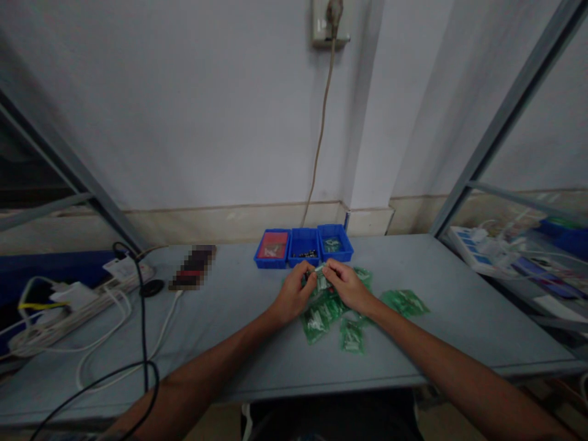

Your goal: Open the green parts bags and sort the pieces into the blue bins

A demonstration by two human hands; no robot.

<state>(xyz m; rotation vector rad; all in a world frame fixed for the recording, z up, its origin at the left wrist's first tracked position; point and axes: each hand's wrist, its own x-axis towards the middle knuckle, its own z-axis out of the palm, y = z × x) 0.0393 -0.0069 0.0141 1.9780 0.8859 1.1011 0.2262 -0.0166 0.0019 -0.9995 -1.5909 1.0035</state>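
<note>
My left hand (294, 293) and my right hand (348, 286) meet over the table, fingers pinched. Between their fingertips is a small green plastic bag (321, 277) with pale contents, its upper edge gripped from both sides. A small dark piece shows by the left fingers, too small to name. Beneath and around the hands lie several more green plastic bags (315, 323), partly covered by the hands. One bag (351, 337) rests nearer the front edge, and others (404, 302) lie beside my right forearm.
Behind the hands stand three blue bins: the left (272, 263) with a reddish packet, the middle (304, 235) with small dark parts, the right (335, 231) with greenish pieces. At left are a phone (193, 267), a power strip (78, 312) and a black cable (143, 331) crossing the table (248, 367).
</note>
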